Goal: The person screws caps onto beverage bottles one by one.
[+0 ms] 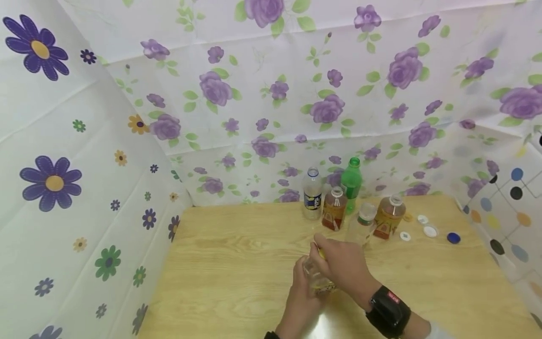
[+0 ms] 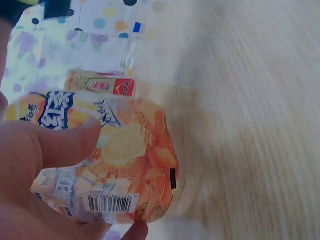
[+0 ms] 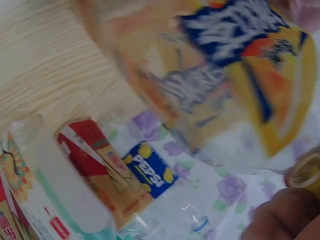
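My left hand [image 1: 299,296] grips a clear plastic bottle [image 2: 125,145] with an orange fruit-print label, its fingers wrapped round the body. The bottle is tilted above the table, its top toward my right hand. At the neck, my right hand [image 1: 345,266] pinches a yellow cap [image 3: 306,172] between thumb and fingers. Whether the cap is still seated on the neck cannot be told. Just beyond the right hand stands a clear bottle [image 1: 360,230] with a narrow label.
Behind the hands stand a blue-labelled clear bottle [image 1: 312,200], a green bottle [image 1: 351,181] and two bottles of brown drink [image 1: 334,212], all uncapped. Loose caps lie to the right, including a blue cap [image 1: 453,238] and a white cap [image 1: 430,230]. Flowered sheets [image 1: 262,117] enclose the wooden table [image 1: 220,263].
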A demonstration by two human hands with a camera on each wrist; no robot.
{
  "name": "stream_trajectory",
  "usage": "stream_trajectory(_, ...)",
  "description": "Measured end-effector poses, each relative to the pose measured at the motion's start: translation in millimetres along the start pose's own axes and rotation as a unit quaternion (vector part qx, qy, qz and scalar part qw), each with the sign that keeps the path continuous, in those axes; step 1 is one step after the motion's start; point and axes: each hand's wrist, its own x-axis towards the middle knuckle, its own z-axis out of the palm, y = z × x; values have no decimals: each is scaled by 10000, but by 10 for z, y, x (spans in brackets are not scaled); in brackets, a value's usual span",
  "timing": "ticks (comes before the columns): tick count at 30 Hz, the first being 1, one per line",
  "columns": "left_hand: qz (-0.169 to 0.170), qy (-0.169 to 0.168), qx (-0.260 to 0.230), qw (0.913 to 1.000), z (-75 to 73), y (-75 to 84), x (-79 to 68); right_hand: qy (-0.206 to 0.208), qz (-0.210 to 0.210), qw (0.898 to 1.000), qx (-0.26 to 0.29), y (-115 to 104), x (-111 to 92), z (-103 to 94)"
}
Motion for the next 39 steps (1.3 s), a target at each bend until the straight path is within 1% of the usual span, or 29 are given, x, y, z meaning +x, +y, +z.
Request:
stream_trajectory(1, -36, 66, -3, 10000, 16, 17, -9, -20, 87, 9999, -50, -12, 4, -9)
stream_trajectory(3, 26, 24, -39, 10000, 6, 17, 4, -82, 137, 9999, -36, -21, 0, -22)
stream_trajectory(5, 126, -205, 49, 9997, -51, -4, 40, -241, 130, 9996, 21, -9, -18, -28)
stream_trajectory(6, 160, -360, 114, 9992, -91, -20, 65, -367, 131, 9991, 135, 5, -33, -32)
stream_trajectory(7, 245, -505, 230, 9982, -133, -32, 93, -509, 112, 9983, 262, 21, -46, -36)
stream_trajectory(9, 263, -765, 537, 9953, -216, -37, 138, -769, 65, 9956, 537, 63, -75, -39)
stream_trajectory(12, 48, -1142, 410, 9926, -310, -9, 180, -973, -153, 9904, 967, 132, -112, -28)
stream_trajectory(14, -132, -1310, 197, 9911, -338, 13, 188, -888, -418, 9882, 1176, 175, -130, -8)
stream_trajectory(16, -257, -1401, -41, 9898, -339, 22, 188, -689, -663, 9869, 1301, 205, -143, 9)
stream_trajectory(18, -222, -1438, -62, 9893, -319, 22, 185, -417, -843, 9866, 1333, 217, -151, 26)
stream_trajectory(20, -175, -1365, 38, 9905, -290, 15, 179, -143, -911, 9871, 1309, 205, -151, 40)
stream_trajectory(23, -70, -1185, 175, 9928, -242, 11, 168, 246, -785, 9900, 1150, 159, -145, 53)
stream_trajectory(26, 29, -889, 397, 9952, -180, 13, 154, 526, -473, 9932, 929, 105, -147, 49)
stream_trajectory(29, 114, -514, 544, 9971, -109, 9, 143, 551, -135, 9959, 700, 69, -158, 34)
stream_trajectory(31, 134, -346, 581, 9976, -91, 14, 145, 470, -16, 9968, 650, 60, -163, 29)
stream_trajectory(32, 167, -316, 595, 9976, -97, 12, 154, 410, -2, 9969, 668, 59, -166, 30)
stream_trajectory(34, 245, -392, 653, 9968, -154, 21, 184, 289, -79, 9964, 791, 60, -167, 41)
stream_trajectory(35, 339, -520, 640, 9960, -199, 17, 211, 250, -159, 9959, 860, 61, -166, 51)
stream_trajectory(37, 444, -878, 623, 9932, -309, 16, 261, 185, -375, 9940, 1009, 61, -160, 73)
stream_trajectory(39, 427, -1290, 351, 9901, -403, 11, 299, 116, -546, 9923, 1109, 61, -153, 90)
